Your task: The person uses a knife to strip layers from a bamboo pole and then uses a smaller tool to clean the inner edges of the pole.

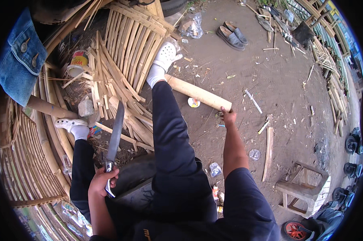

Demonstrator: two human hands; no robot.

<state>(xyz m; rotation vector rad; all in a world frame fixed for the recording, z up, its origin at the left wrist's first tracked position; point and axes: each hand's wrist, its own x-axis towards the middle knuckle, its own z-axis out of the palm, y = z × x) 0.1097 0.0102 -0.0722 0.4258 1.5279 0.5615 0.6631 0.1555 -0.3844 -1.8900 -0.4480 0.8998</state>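
Note:
A large knife (116, 134) with a broad steel blade stands tip up in my left hand (102, 181), whose fingers are wrapped round its handle. Out to the right, my right hand (229, 117) is closed on the cut end of a thick bamboo section (199, 93). The section's other end lies beside my white clog (165, 54) and sock, partly hidden by my foot. My knife is apart from the bamboo, over my left leg. Split bamboo strips (105, 76) lie heaped between my feet.
A slatted bamboo panel (129, 44) lies beyond the strips, near a tub (77, 64) and a stone (86, 108). Dark slip-on shoes (232, 35) rest on the dirt. A wooden stool (304, 186) stands at right, and bamboo poles (337, 100) are piled farther off.

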